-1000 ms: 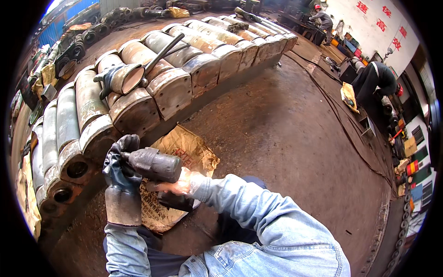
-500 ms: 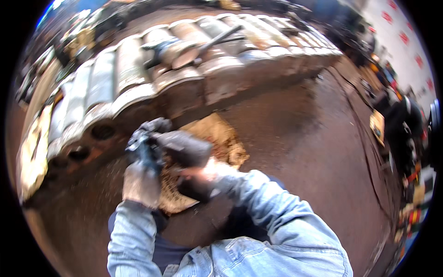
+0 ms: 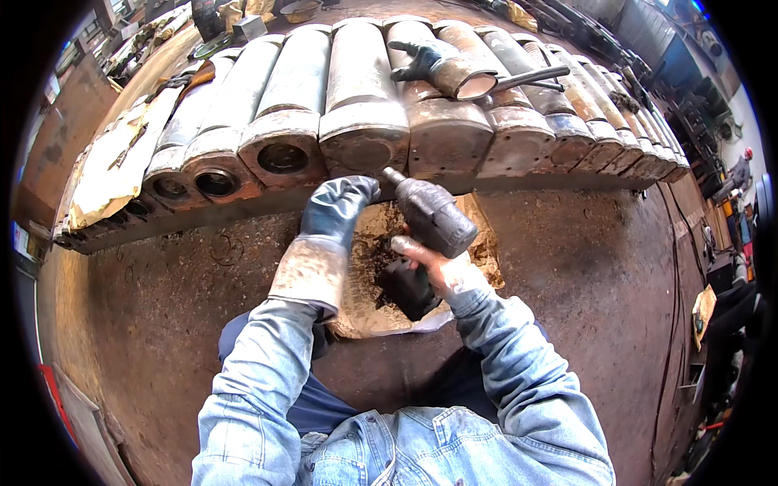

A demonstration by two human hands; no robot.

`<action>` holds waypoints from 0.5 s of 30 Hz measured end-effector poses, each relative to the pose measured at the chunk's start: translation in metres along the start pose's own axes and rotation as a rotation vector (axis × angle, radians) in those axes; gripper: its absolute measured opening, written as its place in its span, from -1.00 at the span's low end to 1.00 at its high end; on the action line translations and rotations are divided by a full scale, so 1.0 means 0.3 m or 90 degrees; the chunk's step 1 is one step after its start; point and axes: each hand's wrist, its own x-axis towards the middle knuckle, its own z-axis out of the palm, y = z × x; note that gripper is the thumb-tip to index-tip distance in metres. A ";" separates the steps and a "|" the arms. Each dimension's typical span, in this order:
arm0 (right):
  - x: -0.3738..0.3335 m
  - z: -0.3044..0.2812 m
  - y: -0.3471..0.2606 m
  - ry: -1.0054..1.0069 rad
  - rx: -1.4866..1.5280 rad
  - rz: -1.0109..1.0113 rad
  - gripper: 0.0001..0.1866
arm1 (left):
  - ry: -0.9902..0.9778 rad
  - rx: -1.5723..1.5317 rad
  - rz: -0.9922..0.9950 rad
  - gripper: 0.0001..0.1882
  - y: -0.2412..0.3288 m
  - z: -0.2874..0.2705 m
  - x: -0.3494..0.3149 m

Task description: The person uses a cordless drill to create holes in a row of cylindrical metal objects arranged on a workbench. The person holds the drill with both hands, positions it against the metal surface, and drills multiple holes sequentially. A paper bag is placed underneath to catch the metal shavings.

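My right hand, bare, grips a dark, grimy cordless impact wrench by its handle. The wrench's nose points up and left, toward the end block of a large metal cylinder. Its black battery base hangs over a dirty cardboard sheet. My left hand wears a dark glove with a pale, soiled cuff. Its fingers are curled closed just left of the wrench's nose; whatever they may hold is hidden. Another dark glove lies across the cylinders, beside a metal bar.
A long row of metal cylinders curves across in front of me, some with round openings in their end blocks. Brown paper covers the left end. A cable runs along the floor at right. Farther right, a person stands near clutter.
The view has swung left and sharpened. My left hand has come away from the wrench's nose, and the wrench has turned from pointing left to up and left.
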 end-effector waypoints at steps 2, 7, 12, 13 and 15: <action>0.046 0.000 0.009 0.044 -0.060 0.009 -0.61 | 0.020 -0.029 -0.065 -0.68 -0.150 -0.015 0.004; 0.151 -0.055 0.106 0.125 -0.117 0.012 -0.71 | -0.003 -0.021 -0.066 -0.44 -0.091 -0.005 -0.065; 0.248 -0.079 0.182 0.093 -0.068 0.046 -0.42 | -0.014 -0.113 -0.035 -0.38 -0.031 -0.046 -0.067; 0.274 -0.077 0.208 0.093 -0.051 0.051 -0.42 | -0.023 -0.193 -0.019 -0.40 -0.069 -0.053 -0.064; 0.296 -0.061 0.221 0.083 0.020 0.039 -0.69 | -0.036 -0.270 -0.055 -0.43 -0.037 -0.066 -0.063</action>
